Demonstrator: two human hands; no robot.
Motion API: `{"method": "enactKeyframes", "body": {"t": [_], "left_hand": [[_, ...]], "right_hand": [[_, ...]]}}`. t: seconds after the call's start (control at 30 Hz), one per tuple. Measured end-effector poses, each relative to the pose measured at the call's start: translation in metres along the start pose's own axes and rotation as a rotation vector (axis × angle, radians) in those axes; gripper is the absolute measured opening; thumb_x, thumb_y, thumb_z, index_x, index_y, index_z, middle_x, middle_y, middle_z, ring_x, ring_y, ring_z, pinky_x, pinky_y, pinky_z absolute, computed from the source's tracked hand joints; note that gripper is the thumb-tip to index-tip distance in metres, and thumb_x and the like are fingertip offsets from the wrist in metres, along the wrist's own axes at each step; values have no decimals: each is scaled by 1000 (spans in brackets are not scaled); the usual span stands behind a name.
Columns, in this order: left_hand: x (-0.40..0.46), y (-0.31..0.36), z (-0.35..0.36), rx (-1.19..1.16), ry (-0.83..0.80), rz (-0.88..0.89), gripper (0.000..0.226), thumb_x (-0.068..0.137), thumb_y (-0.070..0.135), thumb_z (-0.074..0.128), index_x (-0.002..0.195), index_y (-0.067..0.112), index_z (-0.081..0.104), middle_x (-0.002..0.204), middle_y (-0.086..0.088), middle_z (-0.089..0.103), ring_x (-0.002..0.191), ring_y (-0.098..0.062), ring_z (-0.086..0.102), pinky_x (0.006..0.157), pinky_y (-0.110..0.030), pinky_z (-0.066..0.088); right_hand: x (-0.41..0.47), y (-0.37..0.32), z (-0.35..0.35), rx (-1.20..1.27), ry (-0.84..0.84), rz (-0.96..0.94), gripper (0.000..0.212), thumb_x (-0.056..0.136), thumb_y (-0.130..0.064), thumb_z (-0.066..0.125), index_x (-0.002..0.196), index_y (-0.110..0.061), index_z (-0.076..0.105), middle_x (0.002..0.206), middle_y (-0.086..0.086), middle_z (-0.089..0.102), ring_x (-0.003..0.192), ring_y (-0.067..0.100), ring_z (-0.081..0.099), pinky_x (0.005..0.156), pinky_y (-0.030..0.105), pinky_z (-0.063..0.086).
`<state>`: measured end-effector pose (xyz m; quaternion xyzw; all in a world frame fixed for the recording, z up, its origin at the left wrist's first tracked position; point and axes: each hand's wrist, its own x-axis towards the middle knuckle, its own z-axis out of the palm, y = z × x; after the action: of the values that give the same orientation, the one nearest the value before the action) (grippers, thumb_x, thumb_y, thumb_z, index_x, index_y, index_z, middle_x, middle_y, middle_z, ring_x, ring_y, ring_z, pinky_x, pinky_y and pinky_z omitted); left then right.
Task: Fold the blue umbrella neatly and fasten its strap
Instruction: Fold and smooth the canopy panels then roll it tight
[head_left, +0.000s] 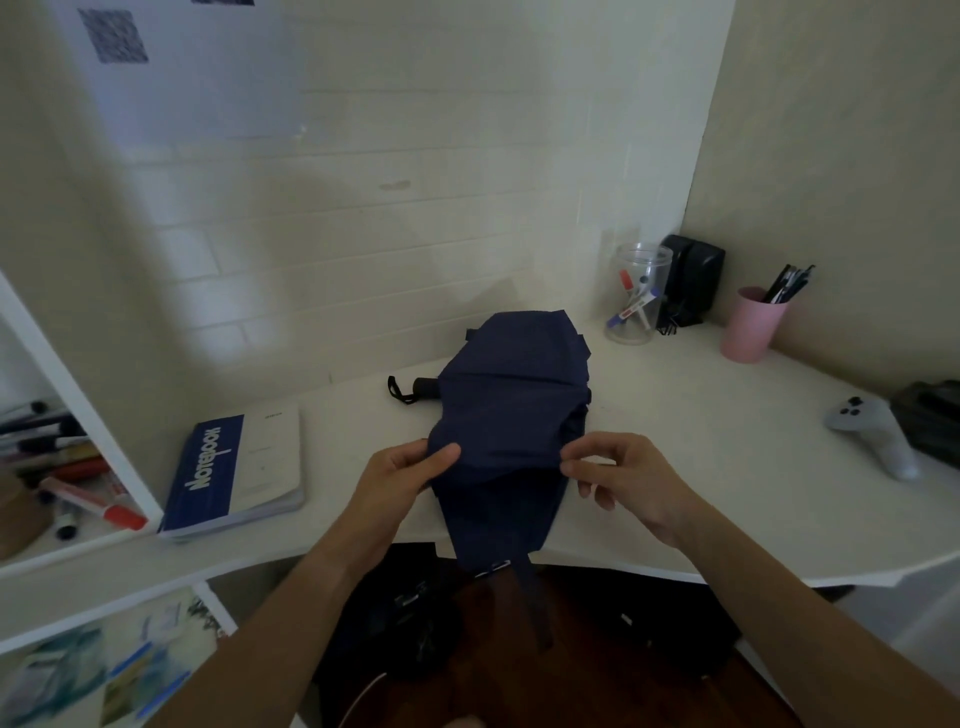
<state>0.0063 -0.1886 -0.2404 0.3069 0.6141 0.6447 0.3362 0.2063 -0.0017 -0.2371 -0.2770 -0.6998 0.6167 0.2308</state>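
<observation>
The blue umbrella (511, 410) lies collapsed on the white desk (675, 441), its loose navy canopy bunched up and spread wide. Its black handle with a wrist loop (410, 388) pokes out at the far left. The strap (537, 597) hangs down over the desk's front edge. My left hand (402, 478) pinches a fold of the canopy at its near left edge, thumb on top. My right hand (618, 480) pinches the canopy's near right edge between thumb and fingertips.
A blue and white notebook (236, 470) lies at the left. A clear jar of markers (636, 293), black speakers (693, 278) and a pink pen cup (753, 325) stand at the back right. A grey controller (878, 434) lies at the right. A shelf with markers (67, 467) is far left.
</observation>
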Motion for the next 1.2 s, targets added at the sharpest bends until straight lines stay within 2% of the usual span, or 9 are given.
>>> {"method": "enactKeyframes", "body": {"t": [0.1,0.27,0.4,0.63,0.77,0.9,1.0,1.1,1.2], "left_hand": [[-8,-13,0,56,-9,-51,29,96,31,67,109,8,80,110,-3,80,108,-18,73,99,-29,52],[-9,-23,9,161,-1,-12,74,85,60,71,93,-14,71,98,-22,77,90,-23,70,84,-25,52],[-14,-16,16,103,30,-21,22,99,27,64,107,11,78,101,5,81,90,-6,76,69,-11,54],[-17,-14,16,71,48,9,20,103,26,58,110,21,76,103,13,80,93,2,73,71,-6,51],[-16,-10,17,86,42,10,23,104,30,56,111,20,76,105,10,80,97,-2,73,72,-8,52],[-17,-6,16,99,55,7,22,104,32,56,106,24,76,100,16,80,94,3,71,69,-4,49],[-18,-4,13,116,81,3,23,103,36,57,101,25,77,96,13,80,88,-1,72,72,-10,50],[-18,-5,9,158,121,15,41,101,41,58,106,5,76,103,-9,77,84,-14,64,71,-28,48],[-20,-8,8,105,122,33,38,101,36,61,107,2,75,105,-12,77,86,-16,68,62,-24,52]], "right_hand": [[-6,8,-1,41,-52,89,10,88,-5,72,96,-1,75,87,14,73,72,21,67,64,31,55],[-8,-1,20,294,-13,275,41,83,-34,80,109,-4,73,107,17,71,82,28,73,84,38,61],[-15,-14,33,552,17,349,38,86,-12,77,121,-13,64,118,15,64,96,26,70,89,45,61],[-18,-11,37,578,75,247,35,91,-10,71,124,-21,65,116,14,68,95,38,74,74,35,65],[-18,-13,40,295,-53,278,30,89,-27,74,118,-20,70,120,12,64,94,35,76,70,33,63],[-14,-13,37,258,-19,213,37,85,-18,79,120,-21,67,116,13,68,85,30,76,67,30,59],[-14,-7,36,38,30,40,31,77,-11,86,103,-20,73,103,11,70,87,30,74,69,30,60],[-10,5,36,-373,245,-179,23,72,-21,90,75,-34,71,102,-4,61,74,14,70,72,29,59],[-11,14,31,-439,252,-320,27,70,-18,91,70,-33,69,104,-5,58,69,7,66,68,20,55]]}}
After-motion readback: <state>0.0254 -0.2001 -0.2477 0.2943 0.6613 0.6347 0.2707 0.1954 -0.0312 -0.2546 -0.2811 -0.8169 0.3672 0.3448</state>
